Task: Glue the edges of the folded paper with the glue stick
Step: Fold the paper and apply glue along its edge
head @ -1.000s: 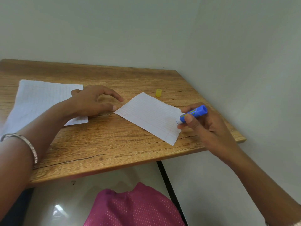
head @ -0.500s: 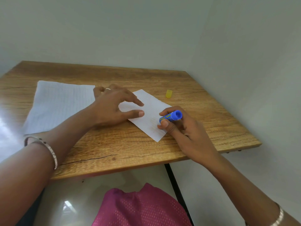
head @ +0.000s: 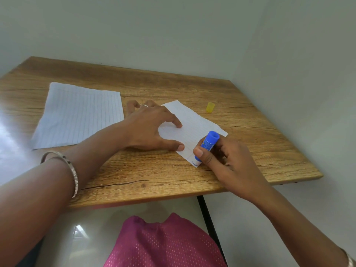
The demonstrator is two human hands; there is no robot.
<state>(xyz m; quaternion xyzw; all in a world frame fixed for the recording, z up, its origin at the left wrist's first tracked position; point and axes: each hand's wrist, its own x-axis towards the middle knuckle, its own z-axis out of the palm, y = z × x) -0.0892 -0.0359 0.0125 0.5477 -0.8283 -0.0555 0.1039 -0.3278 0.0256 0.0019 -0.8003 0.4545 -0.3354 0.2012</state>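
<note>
Gluing looks barely begun: the fingers of the right hand (head: 229,162) clamp the blue plastic glue stick (head: 209,143) onto the near corner of the folded white lined paper (head: 195,121), pinned by the left hand (head: 150,130), fingers spread.

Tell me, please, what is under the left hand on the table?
The left hand presses its forefinger and thumb on the folded paper, which lies on the table. How far the paper reaches beneath the palm is covered.
</note>
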